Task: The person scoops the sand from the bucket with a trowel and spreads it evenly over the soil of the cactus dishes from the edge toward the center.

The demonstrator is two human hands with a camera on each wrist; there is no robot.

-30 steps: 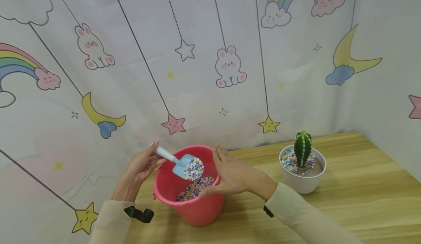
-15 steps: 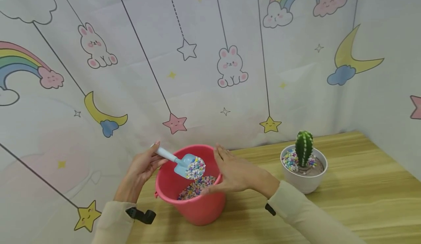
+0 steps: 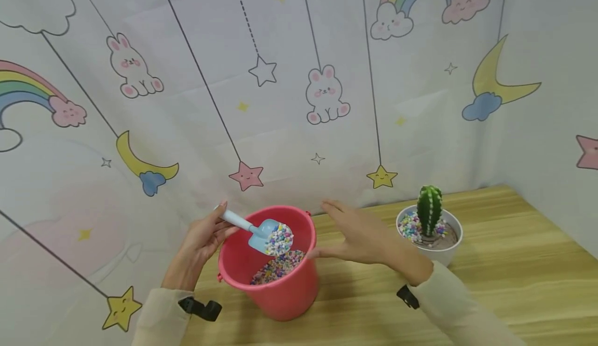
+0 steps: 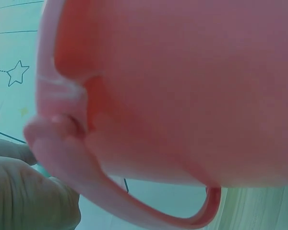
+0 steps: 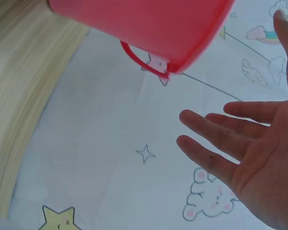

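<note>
My left hand (image 3: 203, 237) grips the pale handle of a light blue toy shovel (image 3: 258, 234). The scoop, heaped with small multicoloured pebbles (image 3: 279, 240), hangs over the mouth of a pink bucket (image 3: 285, 302). More pebbles (image 3: 273, 269) cover part of the bucket's bottom. To the bucket's right my right hand (image 3: 362, 234) has its fingers spread and holds nothing; the thumb points at the rim. The right wrist view shows that open palm apart from the bucket wall (image 5: 149, 26). In the left wrist view the bucket's handle (image 4: 110, 191) hides much of the left hand.
A white pot (image 3: 432, 256) with a green cactus (image 3: 430, 211) stands on the wooden table (image 3: 523, 263) at the right, partly behind my right forearm. Coloured pebbles cover part of its brown soil. A backdrop (image 3: 280, 128) printed with bunnies and stars hangs behind the table.
My right hand has come off the bucket's rim and moved to the right, fingers spread. The left hand and the loaded shovel have stayed over the bucket.
</note>
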